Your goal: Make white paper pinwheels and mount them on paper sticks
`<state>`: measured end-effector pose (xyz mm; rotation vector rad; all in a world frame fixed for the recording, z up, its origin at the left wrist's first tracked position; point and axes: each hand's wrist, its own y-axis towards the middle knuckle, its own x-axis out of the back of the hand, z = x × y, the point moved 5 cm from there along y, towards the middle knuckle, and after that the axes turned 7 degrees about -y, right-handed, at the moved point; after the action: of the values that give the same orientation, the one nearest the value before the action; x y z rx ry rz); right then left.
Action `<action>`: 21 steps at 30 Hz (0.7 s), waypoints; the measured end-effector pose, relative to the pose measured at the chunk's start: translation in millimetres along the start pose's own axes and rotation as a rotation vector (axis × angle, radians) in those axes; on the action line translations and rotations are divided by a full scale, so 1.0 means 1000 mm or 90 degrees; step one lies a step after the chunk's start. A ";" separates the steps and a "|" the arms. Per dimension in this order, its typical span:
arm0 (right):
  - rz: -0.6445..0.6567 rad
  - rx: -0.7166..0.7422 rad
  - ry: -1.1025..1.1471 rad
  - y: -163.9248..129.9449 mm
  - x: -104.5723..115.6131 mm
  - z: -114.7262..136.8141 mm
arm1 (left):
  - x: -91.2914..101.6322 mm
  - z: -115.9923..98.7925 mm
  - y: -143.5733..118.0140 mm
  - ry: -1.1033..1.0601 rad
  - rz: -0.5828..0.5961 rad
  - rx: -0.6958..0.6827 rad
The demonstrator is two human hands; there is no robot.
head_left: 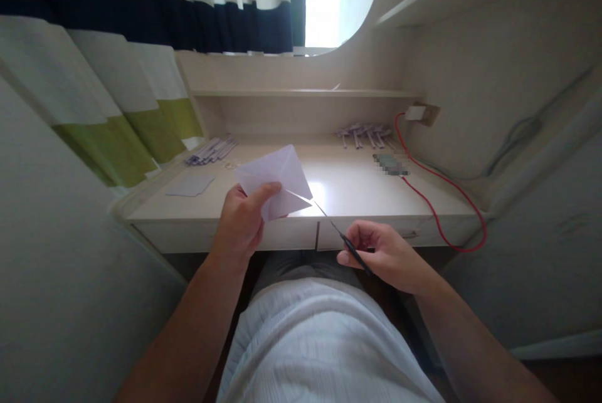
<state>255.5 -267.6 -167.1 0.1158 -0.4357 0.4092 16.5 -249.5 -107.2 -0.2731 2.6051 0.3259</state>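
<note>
My left hand [244, 215] pinches a square of pale lilac paper [277, 168], thumb on top, above the desk's front edge. A slit runs into the paper from its right corner toward the middle, leaving two pointed flaps. In my right hand [383, 252] is a slim black-handled knife [355, 251], gripped between thumb and fingers. Its thin blade points up and left, with the tip at the paper's right corner; whether it touches is hard to tell. The fingers under the paper are partly hidden.
On the desk [329, 202] lie flat paper sheets [190, 185], a pile of narrow paper strips [211, 151] and several folded paper pieces on stems [364, 133]. A blurred-out device [391, 164] connects by a red cable [435, 215] to a wall plug [415, 113].
</note>
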 end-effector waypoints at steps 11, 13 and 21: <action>0.004 0.014 -0.005 0.002 -0.005 0.009 | 0.007 0.000 0.007 0.055 -0.022 -0.130; 0.011 0.006 0.002 0.002 -0.005 0.008 | 0.007 -0.002 0.007 0.067 -0.018 -0.161; 0.021 0.004 0.017 0.004 -0.007 0.010 | 0.010 0.003 0.007 0.120 -0.006 -0.099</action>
<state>244.2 -268.7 -161.0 0.1086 -0.4100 0.4432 7.7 -243.7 -114.1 -0.3871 2.7663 0.5230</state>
